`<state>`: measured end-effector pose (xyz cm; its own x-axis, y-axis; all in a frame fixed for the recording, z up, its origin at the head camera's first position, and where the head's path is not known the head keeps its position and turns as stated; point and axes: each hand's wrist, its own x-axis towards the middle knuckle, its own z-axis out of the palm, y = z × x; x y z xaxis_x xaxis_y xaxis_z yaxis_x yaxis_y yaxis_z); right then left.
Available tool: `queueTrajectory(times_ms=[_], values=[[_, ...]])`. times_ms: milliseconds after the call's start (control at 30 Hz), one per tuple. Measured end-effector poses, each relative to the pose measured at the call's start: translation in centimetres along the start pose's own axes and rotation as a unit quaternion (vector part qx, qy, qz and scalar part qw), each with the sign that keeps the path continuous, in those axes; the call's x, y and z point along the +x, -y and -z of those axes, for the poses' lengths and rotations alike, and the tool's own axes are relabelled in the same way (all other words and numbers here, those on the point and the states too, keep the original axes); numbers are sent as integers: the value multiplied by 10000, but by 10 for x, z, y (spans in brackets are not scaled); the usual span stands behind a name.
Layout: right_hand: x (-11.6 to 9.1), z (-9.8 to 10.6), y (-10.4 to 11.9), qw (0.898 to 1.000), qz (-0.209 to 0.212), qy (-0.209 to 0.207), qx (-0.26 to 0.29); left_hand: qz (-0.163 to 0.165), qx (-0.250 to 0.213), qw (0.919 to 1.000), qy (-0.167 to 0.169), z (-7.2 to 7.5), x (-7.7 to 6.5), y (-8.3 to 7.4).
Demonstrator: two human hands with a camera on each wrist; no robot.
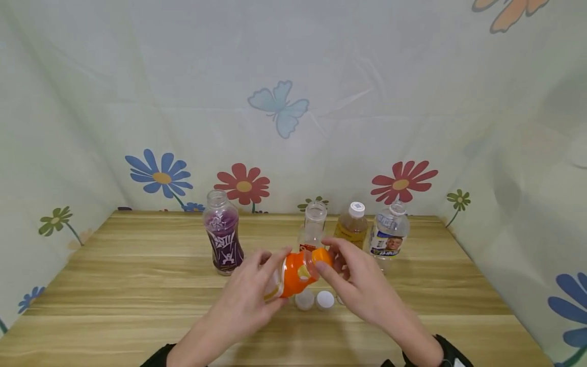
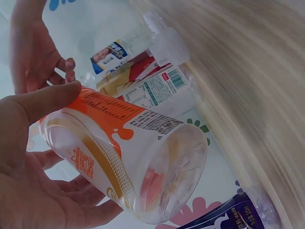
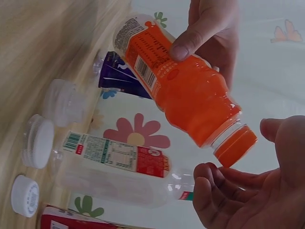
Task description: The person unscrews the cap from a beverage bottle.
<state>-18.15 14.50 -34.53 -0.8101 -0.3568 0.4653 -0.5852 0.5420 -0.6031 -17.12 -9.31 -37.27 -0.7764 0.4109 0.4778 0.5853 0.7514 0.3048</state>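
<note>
My left hand point(image 1: 249, 290) grips an orange-and-white plastic bottle point(image 1: 293, 275) by its body, thumb on one side and fingers on the other. The bottle is tilted above the table, with its orange cap point(image 3: 236, 145) on the neck toward my right hand point(image 1: 367, 285). In the right wrist view the thumb stands apart from the cap while the loosely bent fingers are close below it; whether they touch it I cannot tell. The clear base of the bottle point(image 2: 119, 152) faces the left wrist camera.
On the wooden table point(image 1: 151, 285), a purple-labelled bottle point(image 1: 223, 239) stands left. Behind my hands are an uncapped clear bottle point(image 1: 315, 224), a white-capped bottle of yellowish look point(image 1: 353, 224) and a clear bottle with a face label point(image 1: 389, 234). Loose caps point(image 1: 325, 300) lie in front.
</note>
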Motion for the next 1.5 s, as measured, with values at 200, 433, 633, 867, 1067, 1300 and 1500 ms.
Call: queueTrajectory(times_ms=[200, 433, 633, 867, 1067, 1300, 1500], values=[[2, -6, -9, 9997, 51, -144, -184, -39, 95, 9999, -13, -4, 1, 3], [3, -5, -13, 9989, 113, -445, -109, 123, 89, 9999, -6, -9, 4, 7], [3, -3, -15, 9985, -69, -548, 9, 30, -12, 9999, -154, -13, 7, 15], [4, -1, -16, 9978, -362, -547, 101, 108, -193, 9997, -78, -14, 8, 17], [6, 0, -16, 9968, -647, -467, 69, 32, -203, 9996, -190, -13, 8, 18], [6, -1, -17, 9960, -800, -385, -98, 30, -68, 9998, -197, -13, 6, 18], [6, -2, -17, 9963, -785, -279, -198, 51, -39, 10000, -55, -14, 5, 18]])
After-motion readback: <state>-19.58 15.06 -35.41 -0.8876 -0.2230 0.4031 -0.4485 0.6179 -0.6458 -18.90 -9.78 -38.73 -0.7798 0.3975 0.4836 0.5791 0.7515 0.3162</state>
